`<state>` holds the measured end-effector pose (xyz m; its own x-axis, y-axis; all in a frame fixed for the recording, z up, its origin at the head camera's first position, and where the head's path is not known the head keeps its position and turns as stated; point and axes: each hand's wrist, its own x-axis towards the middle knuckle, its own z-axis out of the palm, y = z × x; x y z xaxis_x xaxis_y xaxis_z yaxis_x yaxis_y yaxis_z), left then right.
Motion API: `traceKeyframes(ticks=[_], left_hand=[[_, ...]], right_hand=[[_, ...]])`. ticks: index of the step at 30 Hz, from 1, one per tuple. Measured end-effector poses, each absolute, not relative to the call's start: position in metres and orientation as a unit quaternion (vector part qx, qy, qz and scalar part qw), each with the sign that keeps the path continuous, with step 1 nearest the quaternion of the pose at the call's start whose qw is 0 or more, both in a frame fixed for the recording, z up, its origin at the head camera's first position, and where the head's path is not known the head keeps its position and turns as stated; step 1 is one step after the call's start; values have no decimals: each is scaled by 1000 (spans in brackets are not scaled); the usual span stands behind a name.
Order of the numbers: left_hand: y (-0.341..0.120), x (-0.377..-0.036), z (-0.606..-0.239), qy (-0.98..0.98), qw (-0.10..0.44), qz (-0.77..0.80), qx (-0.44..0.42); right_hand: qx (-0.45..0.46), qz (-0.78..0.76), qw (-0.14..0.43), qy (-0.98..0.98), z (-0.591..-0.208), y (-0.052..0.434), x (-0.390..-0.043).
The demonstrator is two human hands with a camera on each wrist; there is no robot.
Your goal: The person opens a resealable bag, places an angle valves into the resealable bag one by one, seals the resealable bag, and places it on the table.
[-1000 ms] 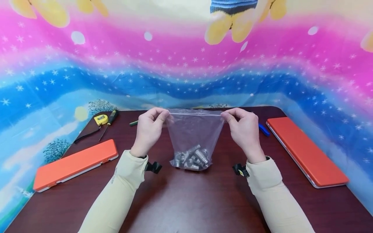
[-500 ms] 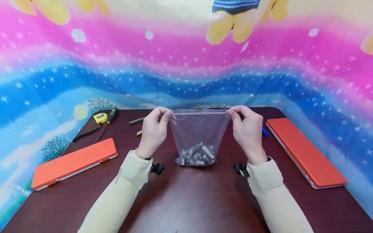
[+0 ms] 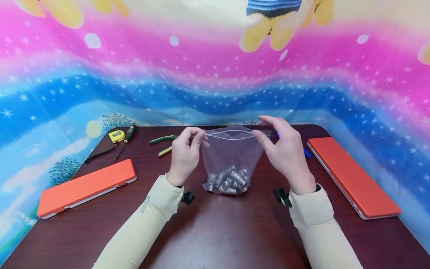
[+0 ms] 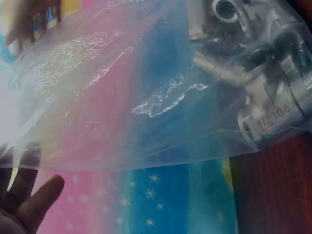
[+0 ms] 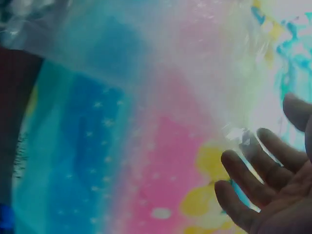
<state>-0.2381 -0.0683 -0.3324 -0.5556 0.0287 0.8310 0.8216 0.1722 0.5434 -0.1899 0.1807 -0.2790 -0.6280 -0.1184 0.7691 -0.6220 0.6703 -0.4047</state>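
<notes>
A clear zip bag (image 3: 231,153) hangs upright over the middle of the dark table, its mouth slightly parted. Shiny metal tubular pieces (image 3: 231,181) fill its bottom; the left wrist view shows these hollow fittings (image 4: 263,112) close up, one with printed marks. My left hand (image 3: 184,157) pinches the bag's top left corner between thumb and fingers. At the top right corner, my right hand (image 3: 285,157) has its fingers extended and apart, the thumb tip right at the zip edge. In the right wrist view, the bag's corner overlaps the fingertips of the spread right hand (image 5: 273,190).
Flat orange cases lie at the left (image 3: 87,186) and right (image 3: 352,175). Toward the back left are a yellow tape measure (image 3: 116,136), a screwdriver (image 3: 129,134) and green-and-yellow pliers (image 3: 162,139). A blue handle (image 3: 307,153) shows behind my right hand. A printed cloth (image 3: 215,74) surrounds the table (image 3: 215,231).
The right hand's fingers have opened away from the bag's corner. The left hand has shifted right, uncovering more of the pliers, and the taut bag mouth has slackened and parted.
</notes>
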Motion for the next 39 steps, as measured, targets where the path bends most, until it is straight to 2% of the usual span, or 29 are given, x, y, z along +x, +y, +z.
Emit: traceKeyframes(ticks=[5,11,21,32,39], left_hand=[[-56,-226,-328,-674,386,-485,-401],[-50,-214,-326,-663,376,-451,-464],[-51,-213,-325,-672,248,-531,-453],[-51,-206,-322,-688,180,-552,-436],[-51,-204,-320,-709,164,-548,-413]], right_hand=[[332,276,354,-829,-276,163,-179],[367,282,324,-825,-282,156,-176],[347,317,283,-836,-283,154,-176],[302,355,200,-862,-280,157,-169],[288,350,197,-869,-280,158,-171]])
